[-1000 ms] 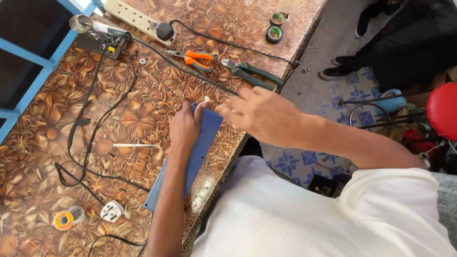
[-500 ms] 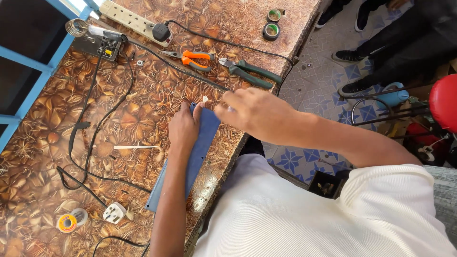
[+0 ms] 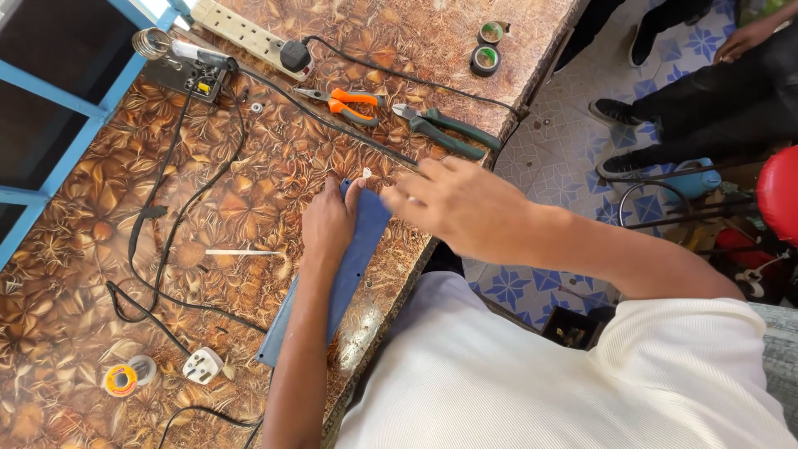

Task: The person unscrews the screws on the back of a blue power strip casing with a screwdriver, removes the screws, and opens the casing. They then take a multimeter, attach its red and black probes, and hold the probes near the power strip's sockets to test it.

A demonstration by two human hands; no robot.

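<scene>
flat, left hand [image 3: 327, 226] on blue strip [image 3: 349, 266]

Bright, even daylight fills the view, strongest toward 1 o'clock, where the tiled floor [image 3: 573, 141] looks pale and washed. The patterned surface [image 3: 100, 274] carries a soft sheen near its edge at 6 o'clock. Shadows are faint and short under the right hand [image 3: 453, 199], whose fingers [image 3: 407, 198] blur slightly. The wide lens bends lines at the corners.
</scene>
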